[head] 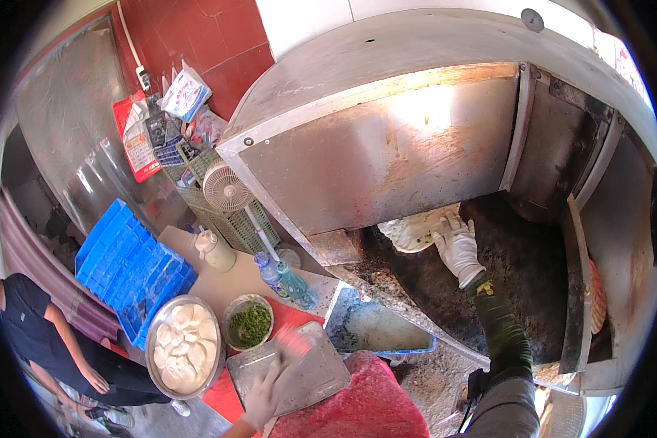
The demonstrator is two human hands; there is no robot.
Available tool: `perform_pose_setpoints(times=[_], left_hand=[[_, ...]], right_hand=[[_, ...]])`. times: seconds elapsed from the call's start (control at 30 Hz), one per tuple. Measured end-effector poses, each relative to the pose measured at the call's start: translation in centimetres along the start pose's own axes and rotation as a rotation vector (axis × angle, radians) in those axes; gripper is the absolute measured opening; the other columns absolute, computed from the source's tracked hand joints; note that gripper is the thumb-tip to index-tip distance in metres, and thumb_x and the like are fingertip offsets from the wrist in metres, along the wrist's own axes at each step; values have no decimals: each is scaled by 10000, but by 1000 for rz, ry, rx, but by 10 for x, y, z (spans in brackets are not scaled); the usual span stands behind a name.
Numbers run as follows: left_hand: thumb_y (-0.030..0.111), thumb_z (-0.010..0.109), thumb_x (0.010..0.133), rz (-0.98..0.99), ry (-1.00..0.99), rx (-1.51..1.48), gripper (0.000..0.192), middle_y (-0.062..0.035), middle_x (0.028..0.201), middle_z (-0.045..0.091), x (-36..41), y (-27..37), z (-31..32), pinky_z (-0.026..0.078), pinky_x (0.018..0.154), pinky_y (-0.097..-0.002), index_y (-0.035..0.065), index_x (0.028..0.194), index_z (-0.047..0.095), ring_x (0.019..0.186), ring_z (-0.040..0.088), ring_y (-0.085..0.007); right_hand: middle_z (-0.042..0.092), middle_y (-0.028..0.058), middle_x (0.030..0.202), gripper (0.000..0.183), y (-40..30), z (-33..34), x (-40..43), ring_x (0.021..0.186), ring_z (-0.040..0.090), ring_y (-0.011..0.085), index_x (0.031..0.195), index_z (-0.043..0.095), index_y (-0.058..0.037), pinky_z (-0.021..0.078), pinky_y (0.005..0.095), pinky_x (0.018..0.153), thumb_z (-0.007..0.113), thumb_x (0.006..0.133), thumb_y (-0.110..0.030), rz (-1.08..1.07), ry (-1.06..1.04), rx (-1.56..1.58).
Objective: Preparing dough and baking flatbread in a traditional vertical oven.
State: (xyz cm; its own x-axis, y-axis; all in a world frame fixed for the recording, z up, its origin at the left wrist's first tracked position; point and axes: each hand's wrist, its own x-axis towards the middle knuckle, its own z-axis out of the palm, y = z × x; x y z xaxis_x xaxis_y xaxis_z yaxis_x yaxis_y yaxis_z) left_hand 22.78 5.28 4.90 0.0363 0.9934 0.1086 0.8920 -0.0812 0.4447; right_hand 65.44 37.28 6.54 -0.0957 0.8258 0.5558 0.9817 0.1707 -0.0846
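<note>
My right hand [457,246], in a white glove, reaches into the metal oven and touches a flat round of dough [413,232] flecked with green. The dough lies at the edge of the dark hot plate [520,279], its far side partly hidden by the oven's metal wall. My left hand [263,394] wears a thin pale glove and is blurred. It grips a tool with a reddish end [294,342], too smeared to name, above a metal tray [320,378]. Beside the tray stand a bowl of chopped greens [251,326] and a round metal pan [159,378] of pale dough pieces [186,350].
A blue-rimmed tub [383,334] sits between tray and oven. Two bottles [295,287], a thermos jug [216,252], a small fan [229,189] and blue crates [126,257] stand farther left. A person in dark clothes [41,323] is at the left edge. A curved metal plate [577,290] stands upright at the oven's right.
</note>
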Motion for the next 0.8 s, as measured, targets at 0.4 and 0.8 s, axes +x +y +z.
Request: perform_pose_setpoints(times=[0.4,0.8], left_hand=[[56,443,841,281,213,131,399,-220,967,567,321,203,112,520,525,-426,55,1237,489,632,641,-343],[88,496,830,-220,-31,234,617,-188,973,528,-35,-39,37,493,456,-407,199,1412,321,591,602,-304]], right_hand=[[501,169,1278,354,32,-6,-5,1189,488,295,1232,520,-15,389,332,1000,512,878,-4,-115,230,461],[399,264,1356,557,-16,77,45,1289,361,352,1369,375,-41,331,453,1019,436,920,-365,-128,-520,-95]])
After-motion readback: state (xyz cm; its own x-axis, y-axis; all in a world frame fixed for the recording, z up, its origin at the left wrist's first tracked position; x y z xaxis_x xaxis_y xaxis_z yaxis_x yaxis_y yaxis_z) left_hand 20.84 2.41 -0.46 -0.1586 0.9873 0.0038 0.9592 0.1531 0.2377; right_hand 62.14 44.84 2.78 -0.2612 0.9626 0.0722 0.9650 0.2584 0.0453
